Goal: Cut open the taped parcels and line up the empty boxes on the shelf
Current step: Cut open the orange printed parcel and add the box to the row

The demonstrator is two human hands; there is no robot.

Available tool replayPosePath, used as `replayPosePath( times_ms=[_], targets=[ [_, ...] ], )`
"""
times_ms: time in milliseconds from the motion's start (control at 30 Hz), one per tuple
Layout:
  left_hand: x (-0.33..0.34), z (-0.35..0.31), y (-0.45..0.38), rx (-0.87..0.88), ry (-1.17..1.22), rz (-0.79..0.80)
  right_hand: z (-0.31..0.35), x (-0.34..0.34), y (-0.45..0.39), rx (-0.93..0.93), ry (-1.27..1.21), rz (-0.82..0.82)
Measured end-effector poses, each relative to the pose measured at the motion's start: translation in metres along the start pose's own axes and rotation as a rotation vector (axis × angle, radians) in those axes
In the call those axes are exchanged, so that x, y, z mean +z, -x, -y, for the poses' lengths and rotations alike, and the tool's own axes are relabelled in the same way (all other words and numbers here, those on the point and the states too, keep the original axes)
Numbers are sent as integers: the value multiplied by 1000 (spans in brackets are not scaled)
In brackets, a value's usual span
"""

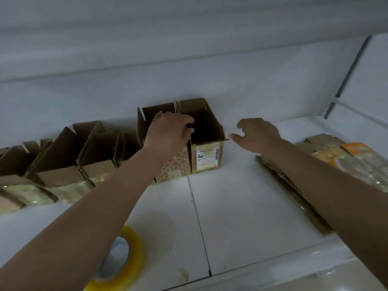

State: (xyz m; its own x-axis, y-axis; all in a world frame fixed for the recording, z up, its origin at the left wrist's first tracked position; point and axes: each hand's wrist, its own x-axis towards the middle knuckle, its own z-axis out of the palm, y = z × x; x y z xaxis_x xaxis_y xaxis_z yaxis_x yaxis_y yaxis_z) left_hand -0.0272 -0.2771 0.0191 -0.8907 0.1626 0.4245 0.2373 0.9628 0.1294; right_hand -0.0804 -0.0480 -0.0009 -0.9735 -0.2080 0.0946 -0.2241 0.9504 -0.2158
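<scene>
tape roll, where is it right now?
Head view: the yellow tape roll lies on the white shelf at the bottom left of centre, partly under the left forearm, in front of the row of open boxes.

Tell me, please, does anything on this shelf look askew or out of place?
Yes. The open boxes at the left lean and sit crooked, unlike the upright labelled box by the left hand. A tape roll lies loose at the shelf's front edge. The right hand holds nothing.
</scene>
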Motion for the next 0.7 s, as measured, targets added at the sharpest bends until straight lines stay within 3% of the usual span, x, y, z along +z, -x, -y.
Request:
replayPosePath(
  times_ms=[133,400,700],
  targets=[
    [18,-46,-1,202,31,60,-27,6,37,95,51,26],
    [69,-122,10,396,129,237,-107,7,116,311,145,71],
    [124,-195,8,391,171,283,-201,-5,151,425,155,15]
  ],
)
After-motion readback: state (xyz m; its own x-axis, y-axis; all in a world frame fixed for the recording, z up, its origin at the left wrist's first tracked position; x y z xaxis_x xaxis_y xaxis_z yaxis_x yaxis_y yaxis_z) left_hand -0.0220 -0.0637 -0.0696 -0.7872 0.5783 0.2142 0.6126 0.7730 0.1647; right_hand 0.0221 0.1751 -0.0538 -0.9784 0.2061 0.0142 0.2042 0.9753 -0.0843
